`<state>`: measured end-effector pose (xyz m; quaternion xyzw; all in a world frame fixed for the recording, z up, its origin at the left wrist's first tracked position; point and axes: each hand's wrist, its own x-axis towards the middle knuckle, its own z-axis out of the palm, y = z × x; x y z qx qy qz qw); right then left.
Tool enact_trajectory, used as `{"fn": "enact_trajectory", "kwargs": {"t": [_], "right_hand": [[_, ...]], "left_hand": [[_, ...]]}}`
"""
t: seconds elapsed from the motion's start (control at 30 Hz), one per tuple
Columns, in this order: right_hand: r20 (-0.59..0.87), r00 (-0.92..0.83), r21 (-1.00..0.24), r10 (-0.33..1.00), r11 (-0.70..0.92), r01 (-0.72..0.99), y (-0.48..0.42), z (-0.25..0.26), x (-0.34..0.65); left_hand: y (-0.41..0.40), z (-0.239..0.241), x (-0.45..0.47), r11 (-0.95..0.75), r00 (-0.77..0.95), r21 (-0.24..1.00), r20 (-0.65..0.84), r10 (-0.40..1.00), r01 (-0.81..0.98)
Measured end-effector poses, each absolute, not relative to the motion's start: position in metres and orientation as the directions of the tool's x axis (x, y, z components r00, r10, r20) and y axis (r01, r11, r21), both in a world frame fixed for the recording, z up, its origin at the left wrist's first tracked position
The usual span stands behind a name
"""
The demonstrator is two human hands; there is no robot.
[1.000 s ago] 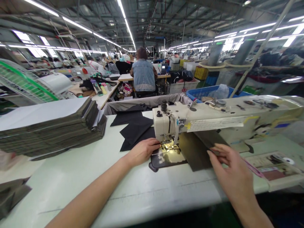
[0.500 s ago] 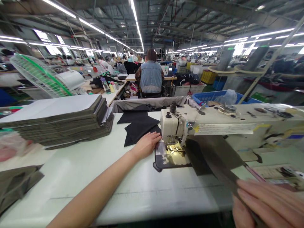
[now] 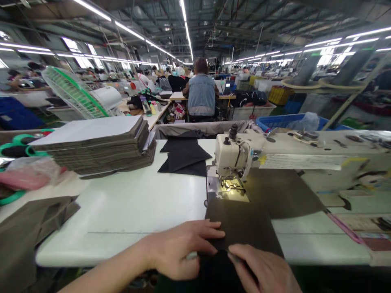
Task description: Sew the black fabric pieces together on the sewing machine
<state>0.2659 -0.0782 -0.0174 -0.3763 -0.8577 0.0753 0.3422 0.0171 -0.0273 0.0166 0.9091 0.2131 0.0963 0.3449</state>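
Observation:
A dark olive fabric piece (image 3: 244,221) runs from under the sewing machine (image 3: 230,150) toward me and over the table's front edge. My left hand (image 3: 180,246) lies on its left side, fingers spread and touching the cloth, the thumb lower down. Close beside it, my right hand (image 3: 262,266) pinches the cloth at a darker, black-looking part (image 3: 216,270) near the edge. The metal needle plate (image 3: 233,189) is lit, just beyond the near cloth. More olive fabric (image 3: 284,191) lies beneath the machine arm.
Black fabric pieces (image 3: 186,156) lie left of the machine head. A tall stack of olive pieces (image 3: 100,150) stands at left, with loose olive cloth (image 3: 33,228) nearer me. Pink-handled tweezers (image 3: 345,228) lie at right. A blue basket (image 3: 269,122) and a seated person (image 3: 201,95) are beyond.
My left hand has come back from beside the machine head to the near cloth. My right hand has moved left with the fabric, which now lies in front of the needle plate. The view has shifted left.

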Motion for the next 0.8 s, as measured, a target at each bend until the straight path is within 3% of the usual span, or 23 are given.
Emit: {"fn": "enact_trajectory", "kwargs": {"t": [0.13,0.2,0.3,0.33,0.43,0.57,0.73,0.8], "right_hand": [[0.536,-0.424,-0.518,0.73,0.681,0.518,-0.082,-0.006,0.257],[0.439,-0.452,-0.682,0.776,0.615,0.394,-0.082,0.003,0.254],[0.233,-0.629,-0.892,0.742,0.42,0.165,-0.079,0.017,0.269],[0.217,-0.678,-0.899,0.702,0.414,0.142,-0.077,0.02,0.279],[0.1,-0.698,-0.822,0.709,0.454,0.344,-0.073,0.017,0.303],[0.081,-0.64,-0.698,0.764,0.502,0.511,-0.071,-0.003,0.304],[0.078,-0.37,-0.845,0.926,0.258,0.468,-0.047,-0.02,0.274],[0.048,-0.2,-0.877,0.979,0.137,0.462,-0.029,-0.028,0.262]], "left_hand": [[-0.043,0.018,0.014,-0.611,0.784,0.587,-0.067,0.617,0.531],[-0.047,0.009,0.013,-0.615,0.741,0.518,-0.055,0.669,0.594],[-0.045,-0.011,-0.003,-0.641,0.726,0.525,0.063,0.685,0.56],[-0.043,-0.017,-0.011,-0.637,0.709,0.551,0.109,0.696,0.54],[-0.038,-0.027,-0.033,-0.596,0.655,0.633,0.181,0.734,0.494],[-0.036,-0.025,-0.044,-0.535,0.591,0.688,0.189,0.785,0.491],[-0.027,-0.016,-0.036,-0.585,0.51,0.599,0.316,0.8,0.547],[-0.017,-0.014,-0.03,-0.483,0.4,0.624,0.281,0.872,0.614]]}}
